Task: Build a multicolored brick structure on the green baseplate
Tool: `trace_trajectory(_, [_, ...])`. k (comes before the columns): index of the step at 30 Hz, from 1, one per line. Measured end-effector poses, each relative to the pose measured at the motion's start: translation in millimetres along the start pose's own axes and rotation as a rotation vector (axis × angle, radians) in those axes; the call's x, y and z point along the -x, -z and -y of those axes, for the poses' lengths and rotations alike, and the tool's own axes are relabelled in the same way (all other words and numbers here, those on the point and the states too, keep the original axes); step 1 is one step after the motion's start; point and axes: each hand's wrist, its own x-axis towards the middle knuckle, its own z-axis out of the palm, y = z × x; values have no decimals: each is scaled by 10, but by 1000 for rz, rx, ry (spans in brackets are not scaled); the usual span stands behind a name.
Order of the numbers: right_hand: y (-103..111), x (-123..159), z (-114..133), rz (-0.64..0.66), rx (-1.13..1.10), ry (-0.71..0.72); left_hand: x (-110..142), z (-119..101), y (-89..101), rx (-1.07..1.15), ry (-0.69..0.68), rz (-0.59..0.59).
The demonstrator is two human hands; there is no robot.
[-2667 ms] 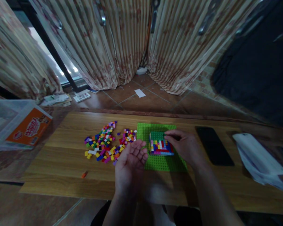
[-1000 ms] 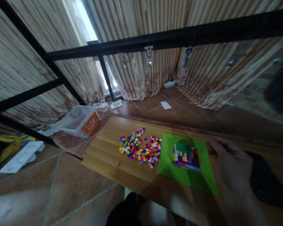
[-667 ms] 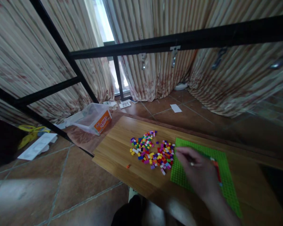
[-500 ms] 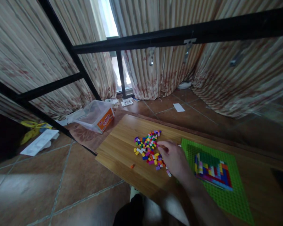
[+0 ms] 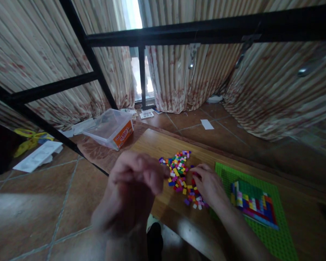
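Note:
Many small coloured toy building bricks [image 5: 178, 170] lie in a loose pile on the wooden tabletop [image 5: 148, 141]. At the pile's right edge is my right hand [image 5: 208, 183], thumb and fingers drawn together low over the bricks. Red bricks show by its fingertips; whatever is between them is too small to make out. My left hand [image 5: 137, 177] is raised close to the camera, smeared by motion, its fingers bent toward the pile. It covers part of the tabletop. To the right, a multicoloured brick build [image 5: 254, 203] sits on a green studded baseplate [image 5: 281, 221].
A clear plastic box [image 5: 105, 132] with an orange label stands beyond the table's left end. A black metal frame [image 5: 179, 34] crosses in front of striped curtains. White paper [image 5: 207, 124] and a white tray-like piece [image 5: 38, 157] lie on the tiled floor.
My left hand has come into view at the front of the table. My right hand has shifted slightly along the pile's right side, and more bricks lie spread near it. The camera view has shifted.

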Motion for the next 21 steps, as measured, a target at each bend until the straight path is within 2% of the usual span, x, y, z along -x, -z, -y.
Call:
trace_trajectory(2, [23,-5,48,-16,-28,12,-319,157,-31,126,89,-157])
trace_trajectory(5, [-6,-57,185,6,-46,44,-576,379,56,256,403,-472])
trace_trajectory(7, [-47,-95,269,40,-4,51,-615,460,128,316,468,-540])
trace_trajectory(10, [-84,-132,343,87,82,13,-591,483,161,348,478,-496])
trace_trajectory(14, [-64,-168,383,140,158,-68,-563,502,119,229,526,-467])
trace_trajectory(17, [-55,-202,408,173,207,-83,-548,568,99,42,536,-427])
trace_trajectory(21, [-71,-210,407,177,217,-62,-517,673,104,-330,465,-244])
